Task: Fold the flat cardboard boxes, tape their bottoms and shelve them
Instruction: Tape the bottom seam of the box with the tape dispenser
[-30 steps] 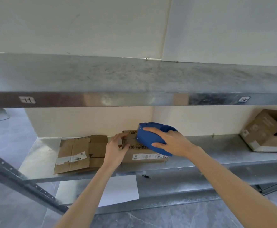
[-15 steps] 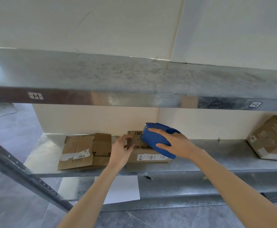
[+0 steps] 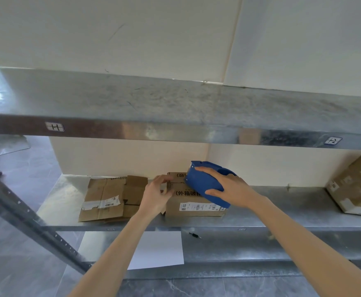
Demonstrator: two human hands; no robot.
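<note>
Shelf (image 3: pixel 282 202): brown cardbd box (image 3: pixel 193 212) w/ label (image 3: pixel 198 206)

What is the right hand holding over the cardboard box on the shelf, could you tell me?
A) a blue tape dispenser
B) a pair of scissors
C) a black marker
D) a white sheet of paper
A: the right hand grips a blue tape dispenser on top of the cardboard box, while the left hand holds the box's left end.

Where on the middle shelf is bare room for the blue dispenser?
Bare galvanised metal shelf between the labelled brown cardboard box and the tilted cardboard box far right; smaller patch left of the flattened cardboard. Crowded around left hand, right hand, blue plastic tape dispenser.
</note>
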